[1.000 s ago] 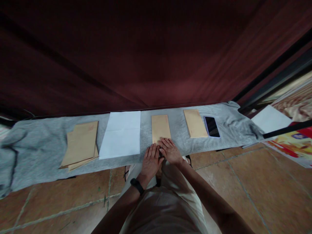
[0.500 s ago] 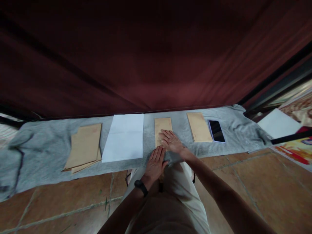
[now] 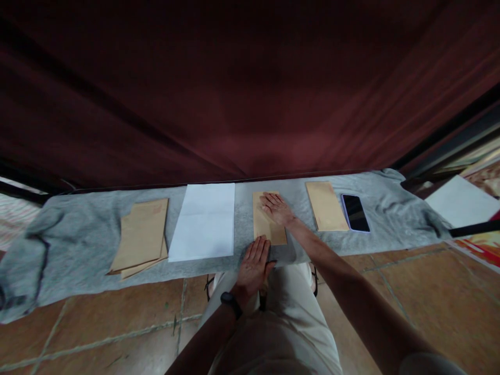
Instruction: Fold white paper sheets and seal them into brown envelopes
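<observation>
A brown envelope (image 3: 266, 224) lies lengthwise on a grey cloth (image 3: 78, 234) in front of me. My right hand (image 3: 276, 207) rests flat on its far end, fingers stretched out. My left hand (image 3: 255, 263) lies flat at the envelope's near end, fingers together and extended, a black band on the wrist. Neither hand grips anything. A white sheet of paper (image 3: 205, 221) lies just left of the envelope.
A stack of brown envelopes (image 3: 142, 237) lies at the left of the cloth. Another brown envelope (image 3: 326, 205) and a dark phone (image 3: 354, 212) lie to the right. A dark red curtain (image 3: 234, 88) hangs behind. More white paper (image 3: 461, 200) sits at far right. The floor is tiled (image 3: 410, 281).
My right hand has slid along the envelope from its near end to its far end. My left hand has stayed at the near end.
</observation>
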{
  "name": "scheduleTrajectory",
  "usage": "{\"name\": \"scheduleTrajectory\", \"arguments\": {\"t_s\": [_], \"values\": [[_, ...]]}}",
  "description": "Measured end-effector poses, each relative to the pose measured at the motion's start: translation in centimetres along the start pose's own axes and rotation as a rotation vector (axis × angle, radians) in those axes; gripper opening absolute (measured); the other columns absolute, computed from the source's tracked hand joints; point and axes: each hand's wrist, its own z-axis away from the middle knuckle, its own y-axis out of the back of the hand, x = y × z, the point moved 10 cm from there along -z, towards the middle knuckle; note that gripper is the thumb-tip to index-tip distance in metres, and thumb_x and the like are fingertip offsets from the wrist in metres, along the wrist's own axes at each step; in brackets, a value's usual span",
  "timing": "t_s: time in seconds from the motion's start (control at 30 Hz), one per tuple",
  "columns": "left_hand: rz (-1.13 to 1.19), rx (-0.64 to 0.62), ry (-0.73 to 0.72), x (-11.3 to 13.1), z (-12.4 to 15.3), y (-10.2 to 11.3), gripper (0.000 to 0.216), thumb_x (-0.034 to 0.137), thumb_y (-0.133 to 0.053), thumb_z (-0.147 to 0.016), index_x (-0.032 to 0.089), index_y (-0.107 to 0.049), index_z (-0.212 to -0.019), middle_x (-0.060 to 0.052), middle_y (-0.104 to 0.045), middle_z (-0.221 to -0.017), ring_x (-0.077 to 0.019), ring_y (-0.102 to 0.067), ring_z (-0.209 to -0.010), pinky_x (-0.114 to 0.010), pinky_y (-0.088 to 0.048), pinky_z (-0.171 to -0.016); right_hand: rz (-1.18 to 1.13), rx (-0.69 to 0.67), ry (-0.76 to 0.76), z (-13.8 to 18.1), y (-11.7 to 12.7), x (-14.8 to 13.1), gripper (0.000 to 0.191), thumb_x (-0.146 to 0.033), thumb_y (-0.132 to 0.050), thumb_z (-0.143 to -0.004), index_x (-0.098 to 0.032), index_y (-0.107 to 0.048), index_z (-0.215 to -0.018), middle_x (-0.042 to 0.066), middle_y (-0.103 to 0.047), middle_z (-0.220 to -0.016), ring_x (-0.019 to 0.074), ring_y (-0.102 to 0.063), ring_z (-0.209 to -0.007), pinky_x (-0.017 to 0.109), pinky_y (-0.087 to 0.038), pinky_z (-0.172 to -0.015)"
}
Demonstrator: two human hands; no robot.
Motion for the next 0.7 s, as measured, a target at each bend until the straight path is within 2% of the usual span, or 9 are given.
{"name": "scheduleTrajectory", "arguments": {"t_s": [0.1, 0.2, 0.27, 0.4, 0.57, 0.7], "values": [[-0.006, 0.001, -0.004, 0.0, 0.0, -0.1, 0.063, 0.044, -0.042, -0.101, 0.013, -0.035, -0.156, -0.014, -0.037, -0.161, -0.0274, -0.031, -0.151, -0.047, -0.033, -0.122, -0.018, 0.011, -0.008, -0.1, 0.5, -0.2, 0.048, -0.034, -0.035, -0.107, -0.013, -0.050, -0.147, 0.013, -0.044, -0.157, 0.0268, -0.039, -0.146, 0.049, -0.028, -0.122], [-0.012, -0.001, 0.001, -0.1, 0.0, -0.3, 0.064, 0.046, -0.044, -0.101, 0.011, -0.037, -0.154, -0.015, -0.037, -0.161, -0.0266, -0.029, -0.152, -0.045, -0.033, -0.122, -0.041, 0.003, 0.053, 1.4, 0.5, -2.0, 0.047, -0.033, -0.037, -0.106, -0.014, -0.049, -0.147, 0.013, -0.044, -0.157, 0.0271, -0.040, -0.146, 0.048, -0.029, -0.122], [-0.009, -0.004, 0.003, -0.1, 0.0, -0.4, 0.064, 0.047, -0.044, -0.101, 0.011, -0.039, -0.153, -0.014, -0.036, -0.161, -0.0263, -0.029, -0.152, -0.045, -0.033, -0.122, -0.052, -0.007, 0.093, 3.3, 0.3, -3.6, 0.047, -0.033, -0.042, -0.104, -0.017, -0.050, -0.148, 0.010, -0.044, -0.158, 0.0254, -0.040, -0.146, 0.044, -0.029, -0.123], [-0.001, -0.006, 0.017, -0.2, 0.0, -0.5, 0.062, 0.047, -0.043, -0.101, 0.011, -0.042, -0.151, -0.016, -0.040, -0.159, -0.0277, -0.032, -0.151, -0.048, -0.034, -0.122, -0.093, 0.004, 0.144, 8.5, 0.4, -6.3, 0.050, -0.036, -0.046, -0.103, -0.023, -0.046, -0.151, 0.007, -0.040, -0.160, 0.0244, -0.037, -0.148, 0.046, -0.030, -0.123], [-0.003, -0.019, 0.013, 0.0, -0.1, -0.2, 0.062, 0.045, -0.044, -0.101, 0.011, -0.041, -0.152, -0.015, -0.037, -0.161, -0.0271, -0.028, -0.152, -0.047, -0.032, -0.123, -0.063, 0.010, 0.091, 14.3, 1.2, -6.4, 0.053, -0.037, -0.046, -0.104, -0.020, -0.041, -0.154, 0.010, -0.039, -0.160, 0.0231, -0.038, -0.147, 0.047, -0.031, -0.122], [-0.018, -0.013, 0.045, 0.1, 0.1, 0.4, 0.061, 0.042, -0.043, -0.101, 0.011, -0.039, -0.153, -0.014, -0.039, -0.160, -0.0260, -0.028, -0.152, -0.045, -0.030, -0.124, -0.060, -0.001, 0.053, 17.2, 1.8, -5.8, 0.057, -0.036, -0.044, -0.104, -0.021, -0.031, -0.158, 0.009, -0.038, -0.161, 0.0234, -0.037, -0.148, 0.047, -0.031, -0.122]]}}
